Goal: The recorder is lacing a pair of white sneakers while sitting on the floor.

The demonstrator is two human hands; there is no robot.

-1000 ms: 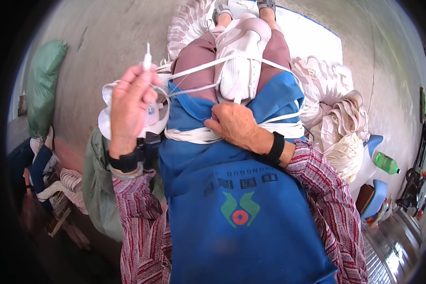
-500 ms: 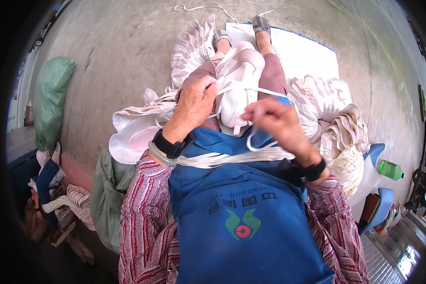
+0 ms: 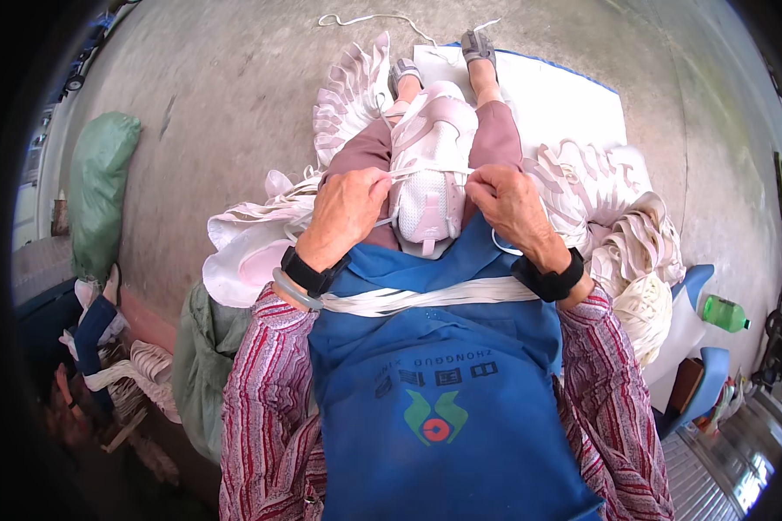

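A white and pale pink shoe upper point(image 3: 426, 204) lies between my knees, its pull-tab end toward me. A white shoelace point(image 3: 430, 167) runs across its top, stretched between my two hands. My left hand point(image 3: 346, 208) pinches the lace at the left side of the upper. At the right side, my right hand point(image 3: 511, 207) has its fingers closed on the lace's other side. A loop of lace dangles beneath my right hand. Over the blue apron point(image 3: 426, 365) on my lap lies a bundle of white laces point(image 3: 408, 300).
Stacked shoe uppers point(image 3: 591, 178) sit at my right, beside a coil of white laces point(image 3: 645, 304). More uppers point(image 3: 352, 108) fan out beyond my left knee. A green sack point(image 3: 104, 191) stands at left, a green bottle point(image 3: 725, 313) at right.
My right hand has moved from beside the near end of the upper up to its right side and now grips the lace. The lace across the upper is drawn in closer.
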